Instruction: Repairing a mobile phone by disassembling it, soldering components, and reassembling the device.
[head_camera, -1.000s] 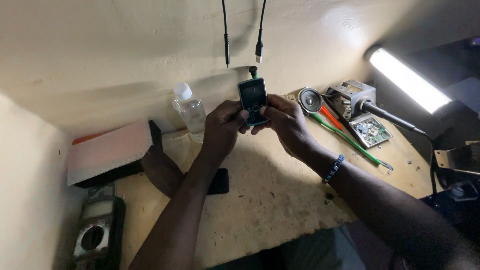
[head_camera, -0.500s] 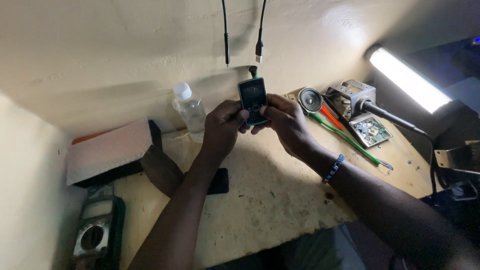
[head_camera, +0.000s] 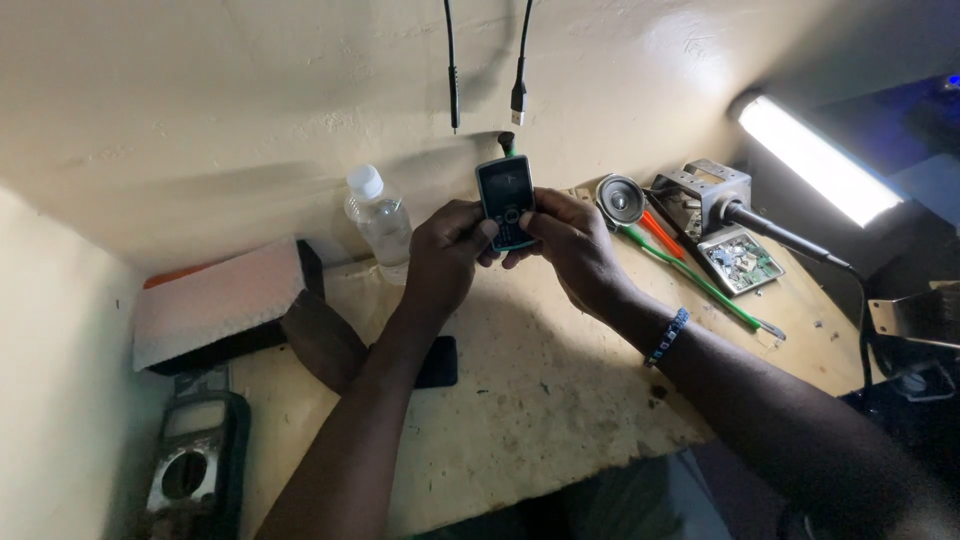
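Note:
I hold a small dark keypad phone (head_camera: 505, 199) upright above the far side of the workbench (head_camera: 540, 390), its screen facing me. My left hand (head_camera: 445, 255) grips its left side and lower edge. My right hand (head_camera: 572, 243) grips its right side, thumb near the keys. A green-tipped tool (head_camera: 507, 143) pokes up just behind the phone's top. A bead bracelet (head_camera: 667, 336) circles my right wrist.
A clear water bottle (head_camera: 381, 222) stands left of the phone. A pale box (head_camera: 220, 309), a multimeter (head_camera: 190, 470) and a flat black phone (head_camera: 436, 361) lie left. A round speaker (head_camera: 621, 197), screwdrivers (head_camera: 700, 282), circuit board (head_camera: 741, 258) and lit lamp (head_camera: 816, 158) are right. Two cables (head_camera: 485, 65) hang above.

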